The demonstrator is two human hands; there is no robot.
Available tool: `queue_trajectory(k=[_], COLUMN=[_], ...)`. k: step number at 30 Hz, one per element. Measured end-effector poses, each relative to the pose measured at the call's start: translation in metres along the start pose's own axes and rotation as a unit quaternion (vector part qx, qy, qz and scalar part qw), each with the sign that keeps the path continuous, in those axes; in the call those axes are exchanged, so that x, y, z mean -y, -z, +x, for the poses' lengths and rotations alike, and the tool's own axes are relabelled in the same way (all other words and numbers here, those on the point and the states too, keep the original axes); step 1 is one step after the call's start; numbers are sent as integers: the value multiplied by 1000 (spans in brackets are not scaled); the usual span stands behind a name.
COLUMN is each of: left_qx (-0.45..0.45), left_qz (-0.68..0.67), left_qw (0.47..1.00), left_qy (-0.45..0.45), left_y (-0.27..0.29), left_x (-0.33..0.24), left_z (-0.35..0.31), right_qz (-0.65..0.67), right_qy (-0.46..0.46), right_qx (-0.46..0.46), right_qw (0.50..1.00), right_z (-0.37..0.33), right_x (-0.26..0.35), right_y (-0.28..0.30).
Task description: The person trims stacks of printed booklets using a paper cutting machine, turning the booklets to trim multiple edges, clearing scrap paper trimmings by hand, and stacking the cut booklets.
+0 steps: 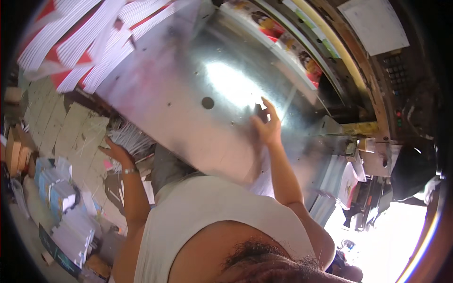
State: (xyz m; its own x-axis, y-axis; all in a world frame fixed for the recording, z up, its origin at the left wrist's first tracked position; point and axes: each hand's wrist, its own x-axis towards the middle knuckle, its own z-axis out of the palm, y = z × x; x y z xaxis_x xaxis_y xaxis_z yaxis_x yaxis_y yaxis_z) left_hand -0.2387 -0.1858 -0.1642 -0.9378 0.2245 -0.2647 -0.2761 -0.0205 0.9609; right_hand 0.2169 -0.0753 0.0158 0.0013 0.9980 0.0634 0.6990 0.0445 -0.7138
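Observation:
My right hand is over the shiny metal table, its thumb and fingers apart and curved. A small dark patch shows between the fingers; I cannot tell if it is a shadow or reflection. Beyond this hand, a stack of printed sheets in red, white and brown lies along the machine's long bar. My left hand is out past the table's left edge, fingers spread and holding nothing, with a band round the wrist. Close by it is a heap of thin paper strips.
Fanned stacks of white and red paper cover the table's far left corner. A white sheet and a keypad are on the machine at the far right. Bundled paper stacks stand at the left. Bright light enters at lower right.

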Motion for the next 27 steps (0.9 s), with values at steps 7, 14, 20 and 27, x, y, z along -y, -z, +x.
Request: queue_trajectory(k=[7, 14, 20, 27], left_qx=[145, 475, 604, 475], left_qz=[139, 129, 179, 317], left_qw=[898, 749, 761, 776], left_qy=[-391, -443, -157, -267], left_y=[-43, -218, -472, -625], left_x=[-50, -123, -98, -42], left_z=[-75, -128, -137, -128], right_qz=[214, 33, -20, -10], right_qy=[-107, -181, -187, -180], right_qx=[-256, -374, -390, -410], right_qw=[937, 909, 901, 894], right_z=[169, 223, 213, 221], right_x=[-199, -236, -207, -219], right_y=[147, 153, 148, 148])
